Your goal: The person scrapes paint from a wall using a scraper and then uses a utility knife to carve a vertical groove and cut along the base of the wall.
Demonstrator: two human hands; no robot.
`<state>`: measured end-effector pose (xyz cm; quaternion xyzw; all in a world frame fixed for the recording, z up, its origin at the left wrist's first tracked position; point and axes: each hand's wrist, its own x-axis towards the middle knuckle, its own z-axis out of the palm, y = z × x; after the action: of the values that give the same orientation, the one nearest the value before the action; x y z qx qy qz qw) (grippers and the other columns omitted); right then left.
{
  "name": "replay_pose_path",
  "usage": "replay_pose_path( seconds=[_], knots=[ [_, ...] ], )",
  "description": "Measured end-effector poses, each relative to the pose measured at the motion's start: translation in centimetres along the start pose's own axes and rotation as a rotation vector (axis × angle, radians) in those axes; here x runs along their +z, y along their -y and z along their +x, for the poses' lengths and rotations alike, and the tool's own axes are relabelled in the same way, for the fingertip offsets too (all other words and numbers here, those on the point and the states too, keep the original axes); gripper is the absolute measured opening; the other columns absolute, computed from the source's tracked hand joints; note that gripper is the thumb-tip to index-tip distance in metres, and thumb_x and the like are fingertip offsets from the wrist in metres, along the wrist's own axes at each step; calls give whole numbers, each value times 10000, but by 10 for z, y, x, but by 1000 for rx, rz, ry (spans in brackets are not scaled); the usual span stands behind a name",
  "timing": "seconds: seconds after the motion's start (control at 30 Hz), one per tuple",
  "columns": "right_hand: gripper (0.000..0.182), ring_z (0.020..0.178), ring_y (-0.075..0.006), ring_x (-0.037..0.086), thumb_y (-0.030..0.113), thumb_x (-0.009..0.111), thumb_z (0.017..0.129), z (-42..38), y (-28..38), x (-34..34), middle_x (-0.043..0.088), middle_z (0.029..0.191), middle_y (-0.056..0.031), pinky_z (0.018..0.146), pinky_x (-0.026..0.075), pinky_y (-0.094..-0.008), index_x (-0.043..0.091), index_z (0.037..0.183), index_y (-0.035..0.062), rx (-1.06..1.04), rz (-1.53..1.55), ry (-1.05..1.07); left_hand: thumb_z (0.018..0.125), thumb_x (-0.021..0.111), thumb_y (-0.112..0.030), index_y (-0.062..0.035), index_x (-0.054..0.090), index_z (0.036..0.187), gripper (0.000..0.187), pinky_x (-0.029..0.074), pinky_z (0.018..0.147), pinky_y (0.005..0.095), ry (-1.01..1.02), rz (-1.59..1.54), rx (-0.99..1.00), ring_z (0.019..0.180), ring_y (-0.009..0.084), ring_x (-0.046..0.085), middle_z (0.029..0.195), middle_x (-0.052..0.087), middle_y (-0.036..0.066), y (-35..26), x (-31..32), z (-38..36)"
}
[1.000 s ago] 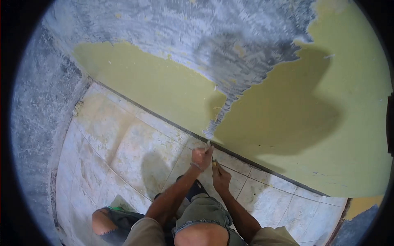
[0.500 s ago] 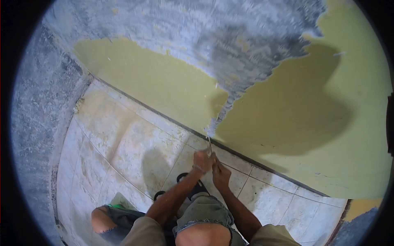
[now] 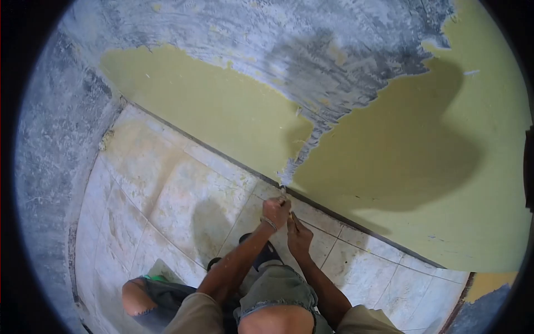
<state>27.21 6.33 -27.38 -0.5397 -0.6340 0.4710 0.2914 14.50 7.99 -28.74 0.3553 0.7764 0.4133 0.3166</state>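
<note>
Our left hand [image 3: 276, 211] is clenched around the handle of a scraper [image 3: 283, 192], whose narrow blade points up and meets the wall right at its foot, where the thin scraped strip comes down to the floor joint. Our right hand [image 3: 299, 236] sits just beside and below it, also closed, with a small yellowish piece showing between the two; we cannot tell whether that is part of the same tool or a second one. A band circles the left wrist.

The blade tip touches the edge where yellow-green paint [image 3: 384, 161] gives way to bare grey plaster [image 3: 289, 50]. We judge the main risk to be the angle: with the tool so steep and so low, a hard push could gouge the plaster instead of lifting paint, or the blade could skid off the wall onto the tiled floor [image 3: 183, 195] and chip a tile or the dark joint line. With both fists stacked close, a slip would likely drive our knuckles into the rough wall.

We are squatting, knees [image 3: 275, 320] folded under us and a dark sandal [image 3: 261, 253] beneath the forearms. The tiles look dusty, so our footing could slide if we lean into the stroke.
</note>
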Motion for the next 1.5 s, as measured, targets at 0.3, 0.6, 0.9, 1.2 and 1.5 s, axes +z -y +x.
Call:
replay_pose_path(
  seconds=[0.3, 0.6, 0.9, 1.2, 1.5],
  knots=[
    [320, 625, -155, 617, 192, 591, 908, -7, -31, -3, 689, 815, -182, 599, 486, -277, 621, 1149, -16, -10, 11, -26, 778, 621, -149, 6, 629, 713, 168, 483, 531, 402, -94, 26, 260, 572, 339, 623, 629, 586, 228, -12, 4, -5],
    [317, 539, -63, 427, 194, 565, 924, 5, -15, 0, 468, 563, -12, 491, 388, -264, 612, 1172, 4, -49, 113, -9, 808, 631, -202, 0, 609, 698, 230, 435, 483, 394, -157, 207, 366, 495, 295, 548, 593, 559, 204, -2, 2, 11],
    [327, 564, -54, 454, 169, 575, 915, 20, 8, -1, 563, 712, 56, 521, 406, -223, 594, 1194, -3, 30, 154, 61, 832, 651, -205, 5, 619, 649, 280, 430, 468, 370, -281, -125, 236, 464, 213, 567, 571, 572, 205, -19, -13, 22],
    [324, 523, -77, 485, 209, 574, 913, 24, 27, 0, 554, 559, -109, 506, 423, -255, 631, 1135, -20, -14, -94, 37, 821, 662, -205, 23, 606, 676, 275, 462, 513, 378, -132, -73, -80, 553, 219, 631, 622, 557, 236, -4, -14, 33],
    [303, 534, -199, 607, 194, 591, 889, 24, 22, 14, 642, 700, -222, 521, 461, -318, 649, 1087, -28, -53, -133, 12, 794, 692, -198, 43, 616, 687, 275, 460, 541, 366, -113, -153, -55, 555, 196, 615, 628, 625, 184, 7, -17, 29]
  ],
)
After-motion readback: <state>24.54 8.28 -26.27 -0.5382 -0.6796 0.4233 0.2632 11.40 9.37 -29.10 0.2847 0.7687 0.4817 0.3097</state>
